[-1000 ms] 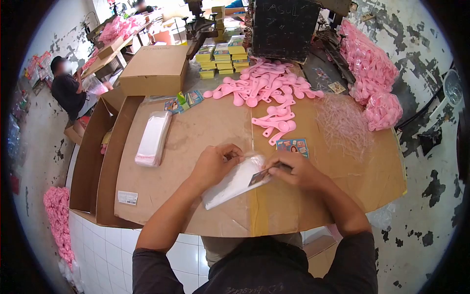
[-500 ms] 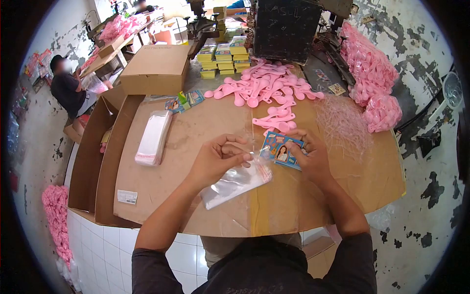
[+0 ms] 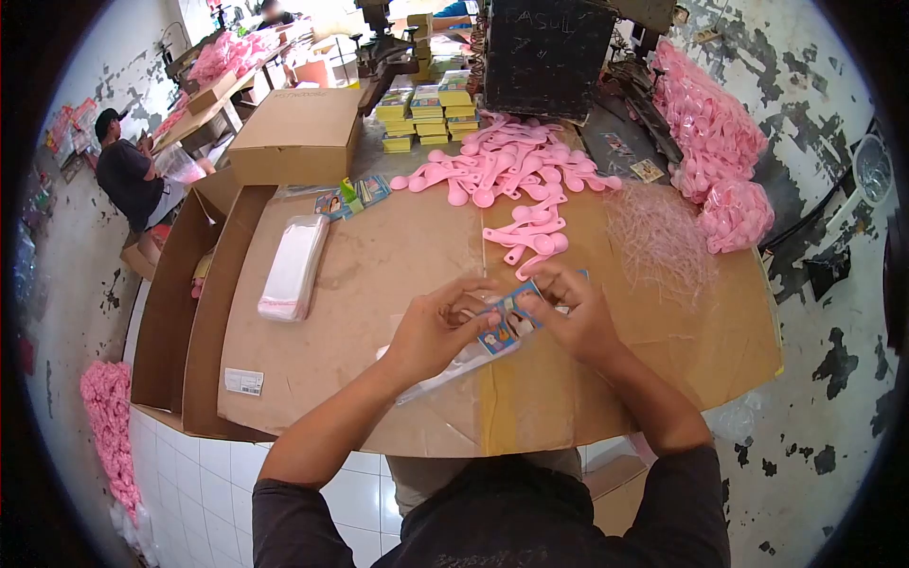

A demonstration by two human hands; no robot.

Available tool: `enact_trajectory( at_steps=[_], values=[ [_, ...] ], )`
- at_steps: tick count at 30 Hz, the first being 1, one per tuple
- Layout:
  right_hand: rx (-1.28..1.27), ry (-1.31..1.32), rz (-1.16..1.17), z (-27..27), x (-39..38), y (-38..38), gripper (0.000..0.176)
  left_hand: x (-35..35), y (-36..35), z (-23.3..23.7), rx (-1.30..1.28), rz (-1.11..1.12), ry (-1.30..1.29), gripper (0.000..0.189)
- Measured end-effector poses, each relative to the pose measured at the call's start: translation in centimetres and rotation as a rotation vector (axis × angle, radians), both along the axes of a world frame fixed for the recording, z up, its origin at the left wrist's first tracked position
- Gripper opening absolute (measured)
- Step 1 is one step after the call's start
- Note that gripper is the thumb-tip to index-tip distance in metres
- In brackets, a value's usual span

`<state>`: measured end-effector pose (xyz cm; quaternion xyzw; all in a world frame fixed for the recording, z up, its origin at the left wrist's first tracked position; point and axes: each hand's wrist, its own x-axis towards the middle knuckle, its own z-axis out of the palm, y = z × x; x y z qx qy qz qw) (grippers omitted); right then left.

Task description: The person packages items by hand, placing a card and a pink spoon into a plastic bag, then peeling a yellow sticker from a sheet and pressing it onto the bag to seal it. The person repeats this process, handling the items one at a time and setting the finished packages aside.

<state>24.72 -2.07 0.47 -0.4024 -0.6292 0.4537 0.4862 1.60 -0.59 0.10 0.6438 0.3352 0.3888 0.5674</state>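
My left hand [image 3: 437, 327] pinches the mouth of a clear plastic bag [image 3: 445, 371] that lies flat on the cardboard-covered table [image 3: 379, 256]. My right hand [image 3: 571, 317] holds a printed colour card [image 3: 502, 327] and its lower end sits at the bag's mouth, between both hands. Just beyond my fingers lie a few pink plastic spoons [image 3: 530, 241], with a big heap of pink spoons [image 3: 516, 161] further back.
A stack of clear bags [image 3: 295, 267] lies left. Loose cards [image 3: 352, 196], a closed carton [image 3: 298, 134], yellow card stacks [image 3: 431, 112], a black machine [image 3: 549, 52], pink shreds [image 3: 658, 237] and bagged pink spoons [image 3: 724, 142] ring the table. A seated person [image 3: 128, 175] is far left.
My right hand picked a card up from the table near the spoons and brought it back left to the bag's mouth. My left hand kept hold of the bag.
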Motion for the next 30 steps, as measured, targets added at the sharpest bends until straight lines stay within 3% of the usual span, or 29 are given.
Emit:
enact_trajectory(
  at_steps=[2,8,11,14,17,20,26,30],
  values=[
    [0.025,0.038,-0.106,-0.6,0.5,0.8,0.022,-0.1,0.2,0.1,-0.009,0.074,-0.018,0.04],
    [0.293,-0.401,0.214,0.5,0.6,0.3,0.023,0.0,0.1,-0.3,-0.011,0.09,0.004,0.038],
    [0.257,-0.488,0.197,-0.3,2.0,3.2,0.025,-0.2,0.3,0.0,-0.016,0.132,0.02,0.036],
    [0.464,-0.702,-0.056,0.2,2.4,6.9,0.028,-0.5,1.3,-0.9,-0.091,0.123,-0.068,0.034],
    [0.643,-0.968,-0.109,-1.7,2.3,10.5,0.034,-1.1,1.7,-1.0,-0.141,0.066,-0.044,0.031],
    [0.633,-1.026,0.026,-1.2,0.9,11.6,0.039,-1.1,1.9,-1.8,-0.136,0.046,-0.058,0.032],
    [0.562,-0.828,-0.003,-0.3,-0.1,12.2,0.036,-1.1,1.9,-1.6,-0.148,0.034,-0.172,0.033],
    [0.232,-0.329,-0.019,3.9,-0.7,8.4,0.032,-1.1,1.6,-0.8,-0.148,0.071,-0.188,0.034]
  ],
)
